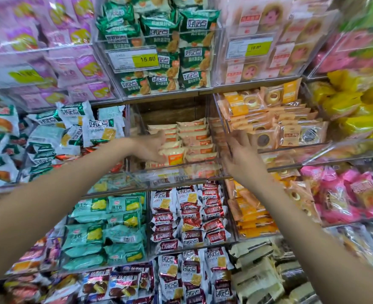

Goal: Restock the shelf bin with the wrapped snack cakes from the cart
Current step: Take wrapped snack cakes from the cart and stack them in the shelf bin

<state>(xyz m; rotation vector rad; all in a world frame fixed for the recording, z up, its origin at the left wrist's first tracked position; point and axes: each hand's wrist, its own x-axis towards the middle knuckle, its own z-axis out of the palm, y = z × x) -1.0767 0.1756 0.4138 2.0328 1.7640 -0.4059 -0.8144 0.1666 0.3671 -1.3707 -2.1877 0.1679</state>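
Head view of a snack shelving unit built of clear acrylic bins. Both bare forearms reach up into the centre bin (pixel 181 172), whose transparent front wall runs along the shelf edge. Inside it, cream-and-orange wrapped snack cakes (pixel 199 137) lie in neat rows stacked toward the bin's back wall, filling its right and middle portions.

The left hand (pixel 151 148) is inside the bin at its left front corner, fingers curled round one wrapped cake (pixel 174 155) with an orange label, which stands tilted against the front row. The right hand (pixel 240 154) is at the bin's right wall, motion-blurred; its fingers appear spread and straight, holding nothing, and whether they touch the divider cannot be told.

Neighbouring bins: green-and-white cracker packs (pixel 89 126) to the left, orange-wrapped ring cakes (pixel 268 106) to the right, green packs (pixel 170 40) directly above, red-and-white packs (pixel 190 216) directly below, and teal roll-cake packs (pixel 106 227) at lower left. Two yellow price tags reading 15.80 (pixel 145 59) hang on the fronts of the upper bins.
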